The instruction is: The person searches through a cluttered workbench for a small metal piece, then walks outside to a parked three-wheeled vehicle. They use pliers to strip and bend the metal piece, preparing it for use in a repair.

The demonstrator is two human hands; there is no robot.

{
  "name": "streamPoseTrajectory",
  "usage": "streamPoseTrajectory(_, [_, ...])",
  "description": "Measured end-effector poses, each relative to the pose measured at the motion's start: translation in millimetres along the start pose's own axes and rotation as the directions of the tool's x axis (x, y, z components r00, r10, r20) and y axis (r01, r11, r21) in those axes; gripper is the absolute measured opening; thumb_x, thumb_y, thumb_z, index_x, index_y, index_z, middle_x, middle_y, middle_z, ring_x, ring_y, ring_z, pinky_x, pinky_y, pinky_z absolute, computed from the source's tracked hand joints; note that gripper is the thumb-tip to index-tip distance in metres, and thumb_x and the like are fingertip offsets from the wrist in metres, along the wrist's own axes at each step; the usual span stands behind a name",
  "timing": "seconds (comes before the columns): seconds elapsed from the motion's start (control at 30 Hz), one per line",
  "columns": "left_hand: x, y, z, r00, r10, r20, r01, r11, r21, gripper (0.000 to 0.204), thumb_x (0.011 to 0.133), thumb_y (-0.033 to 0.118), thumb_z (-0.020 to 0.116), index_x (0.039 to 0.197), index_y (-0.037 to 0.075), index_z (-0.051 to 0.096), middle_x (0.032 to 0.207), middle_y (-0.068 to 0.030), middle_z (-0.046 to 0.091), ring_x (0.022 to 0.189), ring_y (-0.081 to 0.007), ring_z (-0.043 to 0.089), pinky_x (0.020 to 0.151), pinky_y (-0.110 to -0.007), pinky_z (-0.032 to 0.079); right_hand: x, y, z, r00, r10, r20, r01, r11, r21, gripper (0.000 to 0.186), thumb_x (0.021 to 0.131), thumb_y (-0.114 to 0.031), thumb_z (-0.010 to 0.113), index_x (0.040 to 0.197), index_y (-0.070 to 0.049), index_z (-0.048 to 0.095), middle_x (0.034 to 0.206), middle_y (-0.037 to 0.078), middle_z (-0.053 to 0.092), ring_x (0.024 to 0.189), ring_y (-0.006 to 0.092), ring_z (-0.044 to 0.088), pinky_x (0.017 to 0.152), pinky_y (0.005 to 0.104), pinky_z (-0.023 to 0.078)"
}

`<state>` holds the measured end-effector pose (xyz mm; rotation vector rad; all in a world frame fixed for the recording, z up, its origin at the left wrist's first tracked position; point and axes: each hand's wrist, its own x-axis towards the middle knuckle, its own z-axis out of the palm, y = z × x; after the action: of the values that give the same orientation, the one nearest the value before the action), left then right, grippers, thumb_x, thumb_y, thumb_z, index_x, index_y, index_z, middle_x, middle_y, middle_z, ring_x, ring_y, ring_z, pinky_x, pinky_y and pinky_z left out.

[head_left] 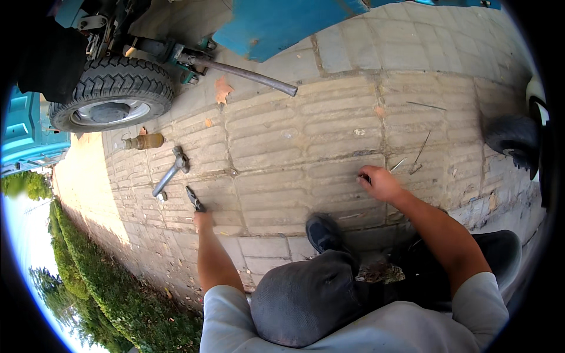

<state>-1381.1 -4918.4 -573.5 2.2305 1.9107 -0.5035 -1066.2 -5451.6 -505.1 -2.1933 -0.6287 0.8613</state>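
Observation:
My left hand (203, 220) is closed round a pair of pliers (193, 199) with dark jaws, low over the paving. A hammer (170, 172) with a grey handle lies just beyond it, and a small shiny metal piece (162, 197) rests by the handle's end. On the other side my right hand (380, 183) is curled, thumb toward the fingers; a dark spot shows there, but I cannot make out what it holds, if anything. Close to its right lie a thin light-coloured rod (398, 165) and a thin bent metal rod (419, 154).
At the upper left stands a vehicle wheel (112, 97), with a floor jack and its long bar (241, 76) behind. A bottle (141, 141) lies near the tyre. Another thin rod (426, 106) is farther off. A blue panel (282, 26) hangs above; a small wheel (511, 136) stands right.

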Motion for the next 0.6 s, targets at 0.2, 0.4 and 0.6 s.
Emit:
streamPoseTrajectory(0.2, [-36.2, 23.8, 1.5, 0.963, -0.068, 0.261, 0.208, 0.802, -0.560, 0.030, 0.083, 0.028, 0.062, 0.078, -0.002, 0.063, 0.062, -0.0068, 0.056, 0.051, -0.0191, 0.052, 0.045, -0.035, 0.038, 11.4, -30.9, 30.9, 0.990, -0.140, 0.021, 0.138, 0.987, 0.078, 0.019, 0.079, -0.020, 0.061, 0.091, -0.005, 0.061, 0.087, 0.015, 0.064, 0.082, 0.0353, 0.062, 0.072, 0.0441, 0.051])
streamPoseTrajectory(0.4, [-248.0, 190.2, -77.4, 0.695, 0.538, 0.477, 0.121, 0.567, -0.815, 0.011, 0.088, 0.015, 0.057, 0.084, 0.006, 0.055, 0.065, 0.0014, 0.051, 0.053, -0.0073, 0.046, 0.050, -0.021, 0.037, 12.0, -84.9, 42.8, 0.977, 0.212, 0.038, -0.191, 0.768, 0.612, 0.050, 0.081, -0.036, 0.066, 0.104, 0.007, 0.055, 0.107, 0.024, 0.060, 0.092, 0.0307, 0.062, 0.080, 0.0387, 0.049])
streamPoseTrajectory(0.6, [-364.0, 353.0, -107.7, -0.139, 0.797, 0.588, -0.511, 0.451, -0.732, 0.019, 0.091, 0.011, 0.057, 0.105, -0.003, 0.057, 0.090, -0.0074, 0.064, 0.079, -0.0130, 0.058, 0.070, -0.028, 0.047, 7.9, -49.9, -86.8, 0.918, 0.235, 0.320, -0.390, 0.374, 0.842, 0.024, 0.084, -0.021, 0.060, 0.086, 0.002, 0.054, 0.073, 0.011, 0.055, 0.059, 0.0204, 0.055, 0.048, 0.0354, 0.046])
